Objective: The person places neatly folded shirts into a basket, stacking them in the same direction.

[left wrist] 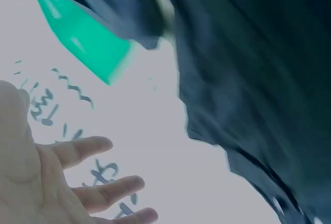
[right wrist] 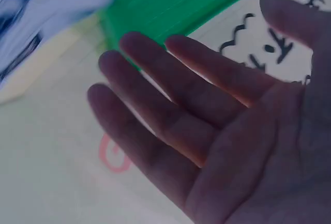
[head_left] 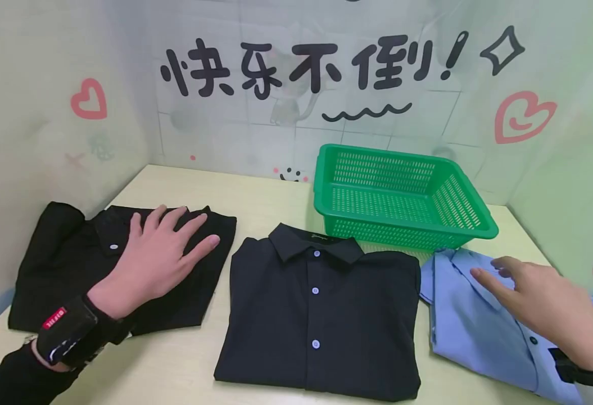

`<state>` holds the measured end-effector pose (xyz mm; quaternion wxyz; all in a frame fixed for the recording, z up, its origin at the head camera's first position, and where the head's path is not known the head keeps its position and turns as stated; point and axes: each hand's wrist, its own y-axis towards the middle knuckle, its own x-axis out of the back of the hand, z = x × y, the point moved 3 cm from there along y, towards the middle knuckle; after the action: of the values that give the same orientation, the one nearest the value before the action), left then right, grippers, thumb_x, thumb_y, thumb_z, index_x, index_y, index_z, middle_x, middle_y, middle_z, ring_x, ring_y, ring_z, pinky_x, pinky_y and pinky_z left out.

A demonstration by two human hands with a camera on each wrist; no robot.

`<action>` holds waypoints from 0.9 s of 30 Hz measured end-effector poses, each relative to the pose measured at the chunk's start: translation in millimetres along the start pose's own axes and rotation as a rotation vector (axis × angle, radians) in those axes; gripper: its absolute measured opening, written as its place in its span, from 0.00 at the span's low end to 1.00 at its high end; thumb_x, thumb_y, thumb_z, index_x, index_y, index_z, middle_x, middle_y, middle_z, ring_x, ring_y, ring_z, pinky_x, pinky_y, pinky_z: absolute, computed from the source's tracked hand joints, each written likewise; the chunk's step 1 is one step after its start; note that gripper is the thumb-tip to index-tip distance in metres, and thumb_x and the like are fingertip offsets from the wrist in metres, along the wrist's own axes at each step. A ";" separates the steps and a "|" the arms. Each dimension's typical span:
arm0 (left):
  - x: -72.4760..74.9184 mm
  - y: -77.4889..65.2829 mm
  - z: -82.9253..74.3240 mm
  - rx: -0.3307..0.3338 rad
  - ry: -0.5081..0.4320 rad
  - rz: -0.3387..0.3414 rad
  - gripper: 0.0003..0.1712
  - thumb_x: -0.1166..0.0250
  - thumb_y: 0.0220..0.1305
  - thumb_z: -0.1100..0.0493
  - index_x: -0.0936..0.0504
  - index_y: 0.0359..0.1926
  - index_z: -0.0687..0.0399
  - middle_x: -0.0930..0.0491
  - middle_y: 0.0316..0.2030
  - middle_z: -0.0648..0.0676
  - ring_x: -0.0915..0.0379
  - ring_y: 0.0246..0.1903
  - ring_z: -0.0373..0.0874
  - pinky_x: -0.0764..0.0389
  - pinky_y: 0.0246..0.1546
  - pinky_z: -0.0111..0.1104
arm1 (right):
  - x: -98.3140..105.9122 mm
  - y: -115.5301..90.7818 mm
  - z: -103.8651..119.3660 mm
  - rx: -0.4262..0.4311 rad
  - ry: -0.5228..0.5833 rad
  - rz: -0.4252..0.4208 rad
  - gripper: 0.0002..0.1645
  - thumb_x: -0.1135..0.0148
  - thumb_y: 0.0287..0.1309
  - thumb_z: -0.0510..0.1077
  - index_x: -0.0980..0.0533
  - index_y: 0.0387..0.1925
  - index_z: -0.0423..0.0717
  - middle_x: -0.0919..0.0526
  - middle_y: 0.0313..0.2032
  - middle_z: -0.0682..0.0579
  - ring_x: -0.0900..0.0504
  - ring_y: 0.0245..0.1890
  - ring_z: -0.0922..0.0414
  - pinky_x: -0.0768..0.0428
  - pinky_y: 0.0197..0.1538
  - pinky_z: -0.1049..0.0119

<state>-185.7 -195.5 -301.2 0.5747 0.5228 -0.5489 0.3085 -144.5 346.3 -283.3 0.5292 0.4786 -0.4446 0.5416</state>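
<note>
In the head view my left hand (head_left: 161, 256) spreads its fingers over a folded black shirt (head_left: 63, 270) at the left. The left wrist view shows that palm with straight, parted fingers (left wrist: 108, 193), and dark cloth beside it. My right hand (head_left: 554, 306) is over a folded light blue shirt (head_left: 473, 320) at the right, its fingers relaxed. In the right wrist view the palm faces the camera with nothing in it. Between the hands lies a neatly folded dark shirt (head_left: 271, 315), collar at the far side and pale buttons down its front.
Behind the dark shirt stands a green plastic basket (head_left: 407, 228) with perforated walls, nothing inside. All of this is on a pale wooden table (head_left: 271, 197). A printed white curtain (head_left: 215, 135) closes off the back and sides.
</note>
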 end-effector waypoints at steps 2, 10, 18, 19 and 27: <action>0.9 -3.5 -12.9 -0.002 -0.066 -0.028 0.39 0.56 0.72 0.31 0.28 0.67 0.55 0.36 0.65 0.67 0.50 0.66 0.70 0.55 0.61 0.68 | -0.2 -4.4 15.0 0.025 0.096 -0.033 0.37 0.48 0.67 0.67 0.21 0.51 0.36 0.15 0.37 0.44 0.18 0.36 0.46 0.24 0.27 0.55; -18.8 -12.6 -50.8 0.044 -0.492 -0.016 0.35 0.59 0.78 0.40 0.28 0.64 0.66 0.31 0.62 0.65 0.44 0.65 0.62 0.44 0.65 0.52 | -27.4 -0.6 58.8 0.048 0.488 0.159 0.27 0.46 0.71 0.59 0.20 0.49 0.38 0.15 0.35 0.52 0.17 0.36 0.55 0.19 0.35 0.61; -38.7 -22.2 -64.9 0.401 -0.943 0.314 0.49 0.59 0.75 0.34 0.55 0.74 0.72 0.52 0.73 0.67 0.58 0.72 0.60 0.51 0.68 0.55 | -51.2 1.0 70.3 -0.102 0.796 0.343 0.38 0.43 0.69 0.57 0.34 0.64 0.29 0.21 0.53 0.40 0.21 0.48 0.49 0.17 0.44 0.58; -41.0 -23.8 -66.2 0.441 -0.995 0.359 0.50 0.58 0.74 0.33 0.58 0.74 0.72 0.55 0.74 0.68 0.60 0.72 0.61 0.53 0.69 0.56 | -52.4 0.5 69.8 -0.118 0.813 0.357 0.40 0.43 0.69 0.58 0.37 0.65 0.28 0.23 0.55 0.38 0.21 0.49 0.48 0.17 0.45 0.57; -53.9 -30.9 -69.4 0.525 -1.373 0.361 0.35 0.56 0.78 0.46 0.48 0.69 0.71 0.39 0.66 0.65 0.43 0.66 0.59 0.37 0.64 0.50 | -57.8 -3.7 61.3 -0.179 0.874 0.421 0.52 0.46 0.71 0.60 0.56 0.71 0.23 0.36 0.65 0.29 0.24 0.56 0.44 0.23 0.56 0.52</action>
<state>-146.7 -126.6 -350.3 -0.0989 0.6192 -0.7692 0.1235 -138.9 277.4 -331.6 0.5843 0.0589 -0.3130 0.7464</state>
